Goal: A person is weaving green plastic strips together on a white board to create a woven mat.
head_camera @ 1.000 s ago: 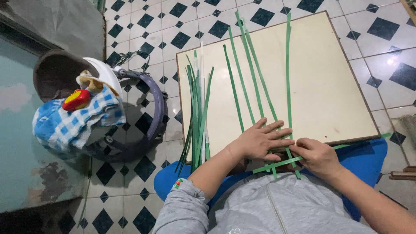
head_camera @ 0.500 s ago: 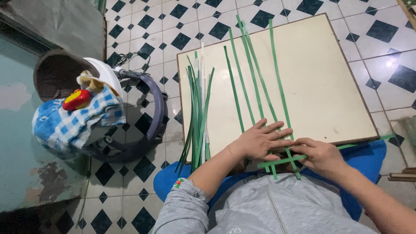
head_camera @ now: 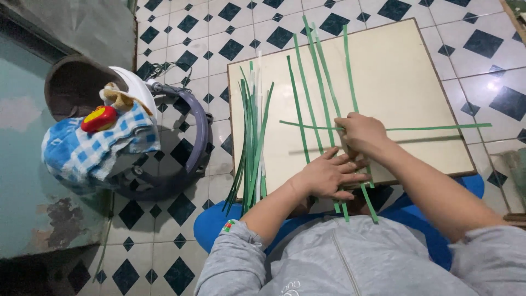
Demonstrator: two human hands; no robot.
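Observation:
Several long green strips (head_camera: pixel 312 93) lie lengthwise on a beige square board (head_camera: pixel 394 71). One green strip (head_camera: pixel 427 128) runs crosswise over them. My right hand (head_camera: pixel 359 133) pinches this cross strip where it meets the lengthwise strips. My left hand (head_camera: pixel 329 176) lies flat with fingers spread, pressing the near ends of the lengthwise strips at the board's front edge. A loose bundle of green and white strips (head_camera: pixel 253 131) rests along the board's left side, hanging over the edge.
The board rests on a black-and-white tiled floor (head_camera: pixel 482 44). To the left stands a round purple-rimmed tub (head_camera: pixel 194 120) holding a blue checked cloth (head_camera: pixel 93 151), a red toy (head_camera: pixel 98 118) and a white bowl. A blue cushion (head_camera: pixel 213 225) lies under me.
The cross strip has moved from the board's front edge up toward its middle, and my right hand moved up with it. My left hand stays pressing the near strip ends.

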